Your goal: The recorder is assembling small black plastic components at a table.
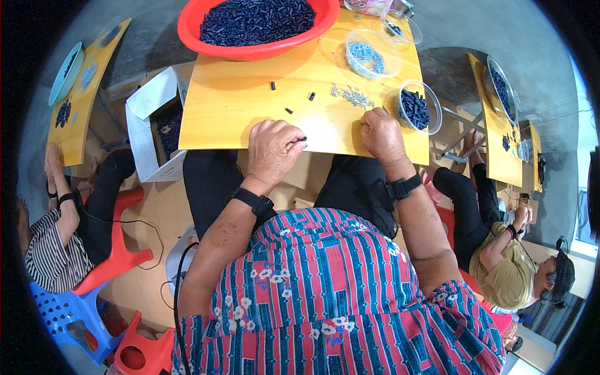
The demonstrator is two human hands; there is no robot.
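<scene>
My left hand (270,150) is at the table's front edge, pinching a small black cylindrical piece (304,139) between thumb and finger. To its right, my right hand (382,136) rests closed on the tabletop, its fingertips turned down. Whatever it may hold is hidden. Just beyond the right hand lies a loose scatter of small silvery pieces (354,96). A clear round tub (435,111) of black pieces stands beside that hand. Three loose black pieces lie on the yellow table (225,115), one of them (289,110) close to my left hand.
A large red basin (256,51) heaped with black pieces stands at the back. A clear tub (375,74) of silvery pieces and another tub (409,31) are at the back right. An open carton (147,134) sits left of the table. Co-workers sit at tables on both sides.
</scene>
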